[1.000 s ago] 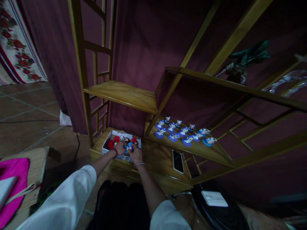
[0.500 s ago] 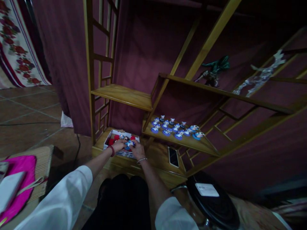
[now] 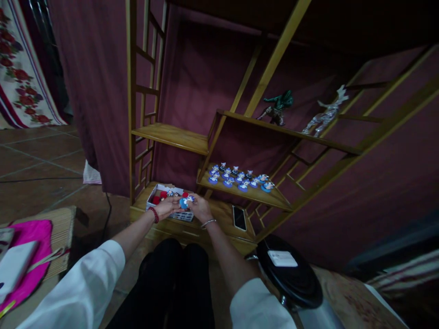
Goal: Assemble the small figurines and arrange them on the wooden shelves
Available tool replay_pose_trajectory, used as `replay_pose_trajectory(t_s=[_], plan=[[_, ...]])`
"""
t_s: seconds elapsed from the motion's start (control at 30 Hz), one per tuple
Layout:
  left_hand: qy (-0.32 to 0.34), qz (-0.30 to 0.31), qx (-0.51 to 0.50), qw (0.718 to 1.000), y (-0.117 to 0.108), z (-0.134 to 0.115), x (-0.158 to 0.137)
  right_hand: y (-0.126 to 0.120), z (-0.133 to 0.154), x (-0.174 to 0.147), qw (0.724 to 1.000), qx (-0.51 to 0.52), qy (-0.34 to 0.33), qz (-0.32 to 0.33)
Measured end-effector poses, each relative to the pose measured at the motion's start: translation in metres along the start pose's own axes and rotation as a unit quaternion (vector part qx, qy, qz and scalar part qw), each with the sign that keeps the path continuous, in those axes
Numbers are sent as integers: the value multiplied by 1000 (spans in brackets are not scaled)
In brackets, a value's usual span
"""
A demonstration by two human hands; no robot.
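Observation:
Between my hands is a small figurine (image 3: pixel 186 201) with a blue round base and a white and purple body. My left hand (image 3: pixel 168 208), with a dark red bead bracelet, grips it by the base side. On its other side my right hand (image 3: pixel 200 208), wearing a silver bangle, pinches it. Just behind and below my hands sits an open white box (image 3: pixel 150 201) holding red pieces and more figurines (image 3: pixel 171 193), partly hidden by my left hand. Several similar figurines (image 3: pixel 240 177) stand in rows on the shelf (image 3: pixel 254 197) to the right.
A wooden display rack (image 3: pixel 132 91) surrounds the area. A phone (image 3: pixel 239 218) lies on its bottom board. Above stand a green statue (image 3: pixel 278 107) and a silvery statue (image 3: pixel 325 114). At right is a black-lidded bin (image 3: pixel 291 274); at left a pink cloth (image 3: pixel 41 237) lies on a woven surface.
The figurine has been raised slightly from the box toward me, still in both hands, and its blue base shows more. The camera view has shifted to the right.

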State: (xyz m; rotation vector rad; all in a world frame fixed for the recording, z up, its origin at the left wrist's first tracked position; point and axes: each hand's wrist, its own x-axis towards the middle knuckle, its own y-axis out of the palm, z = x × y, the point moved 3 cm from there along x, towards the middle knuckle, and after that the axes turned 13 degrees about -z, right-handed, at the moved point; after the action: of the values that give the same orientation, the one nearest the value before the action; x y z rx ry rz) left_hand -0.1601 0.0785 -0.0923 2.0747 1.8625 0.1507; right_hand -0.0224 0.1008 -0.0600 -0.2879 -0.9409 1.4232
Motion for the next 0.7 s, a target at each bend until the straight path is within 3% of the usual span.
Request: replay_pose_trajectory(t_s=[0.13,0.43,0.7], plan=[[4,-10,16,1000,11,-11,-16,-20,12,-8,1000,18,-22,-7],[34,56,-87,994,33,-19,-42,-60,36,-28,997,59,-42,-18],[60,76,-106,990,55,-40,-77,-91,54,-43,993,89,-78,-22]])
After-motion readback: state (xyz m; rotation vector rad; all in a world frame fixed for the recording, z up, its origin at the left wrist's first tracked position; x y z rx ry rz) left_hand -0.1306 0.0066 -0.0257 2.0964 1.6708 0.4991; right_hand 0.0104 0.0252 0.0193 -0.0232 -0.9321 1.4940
